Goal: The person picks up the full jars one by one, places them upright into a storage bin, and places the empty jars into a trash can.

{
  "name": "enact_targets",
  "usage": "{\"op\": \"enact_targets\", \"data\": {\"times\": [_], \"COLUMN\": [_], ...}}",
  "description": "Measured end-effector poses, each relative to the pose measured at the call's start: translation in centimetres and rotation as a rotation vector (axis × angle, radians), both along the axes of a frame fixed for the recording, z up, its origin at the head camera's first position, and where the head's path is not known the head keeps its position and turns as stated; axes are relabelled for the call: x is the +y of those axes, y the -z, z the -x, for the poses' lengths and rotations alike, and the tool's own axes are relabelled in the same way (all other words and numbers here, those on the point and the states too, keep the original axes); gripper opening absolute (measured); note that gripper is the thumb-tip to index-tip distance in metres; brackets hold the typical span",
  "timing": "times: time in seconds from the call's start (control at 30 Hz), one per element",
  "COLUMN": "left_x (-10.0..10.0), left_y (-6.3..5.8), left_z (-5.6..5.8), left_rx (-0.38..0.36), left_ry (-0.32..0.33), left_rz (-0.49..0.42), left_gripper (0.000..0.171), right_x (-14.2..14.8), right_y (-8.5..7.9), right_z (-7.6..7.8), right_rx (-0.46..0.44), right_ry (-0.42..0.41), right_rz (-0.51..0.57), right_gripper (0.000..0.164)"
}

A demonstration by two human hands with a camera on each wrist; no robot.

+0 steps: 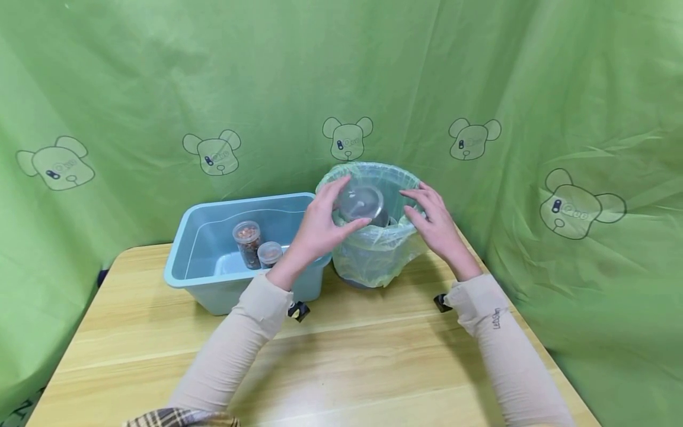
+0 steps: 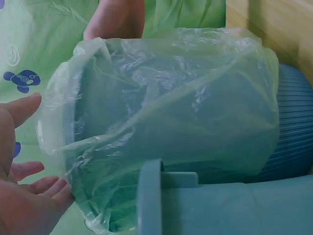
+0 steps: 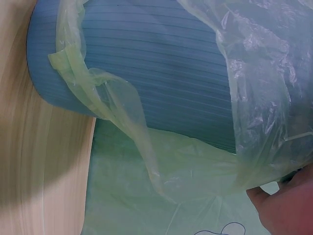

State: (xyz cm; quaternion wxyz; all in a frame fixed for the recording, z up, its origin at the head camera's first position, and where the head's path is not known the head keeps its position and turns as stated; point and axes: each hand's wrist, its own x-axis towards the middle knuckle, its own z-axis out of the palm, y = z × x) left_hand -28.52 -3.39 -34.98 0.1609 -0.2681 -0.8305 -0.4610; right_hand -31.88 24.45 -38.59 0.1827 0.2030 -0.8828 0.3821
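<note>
My left hand [image 1: 321, 220] is over the near left rim of a round blue bin [image 3: 161, 58], thumb and fingers spread apart. A clear round plastic container [image 1: 361, 201] shows at the bin's mouth, overlapped by that hand in the head view; the left wrist view shows nothing between the fingers. My right hand [image 1: 434, 220] is at the right rim, its fingers parted beside the pale green plastic bag [image 2: 171, 107] that lines the bin and folds over its outside. Something dark [image 1: 382, 218] lies inside, partly hidden behind the container.
Left of the bin stands a rectangular blue tub [image 1: 184, 249]. Inside it are a clear jar of reddish-brown bits [image 1: 248, 244] and a shorter lidded jar [image 1: 270, 254]. Both containers stand on a wooden table [image 1: 341, 367], with a green curtain [image 1: 277, 71] close behind.
</note>
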Motion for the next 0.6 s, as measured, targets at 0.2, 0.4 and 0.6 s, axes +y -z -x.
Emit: {"op": "enact_targets", "data": {"times": [0.2, 0.4, 0.6], "left_x": [-0.11, -0.21, -0.21], "left_y": [0.20, 0.22, 0.15], "left_z": [-0.14, -0.29, -0.46], "left_rx": [-0.016, -0.008, -0.016], "left_ry": [0.037, 0.042, 0.038], "left_rz": [-0.012, -0.005, 0.008], "left_gripper": [0.083, 0.079, 0.077], "right_x": [-0.03, 0.00, 0.04], "right_y": [-0.23, -0.33, -0.26], "right_z": [-0.26, -0.33, -0.28], "right_rx": [-0.012, -0.006, -0.005], "right_ry": [0.002, 0.003, 0.002], "right_rz": [0.005, 0.012, 0.015], "right_gripper": [0.045, 0.044, 0.044]}}
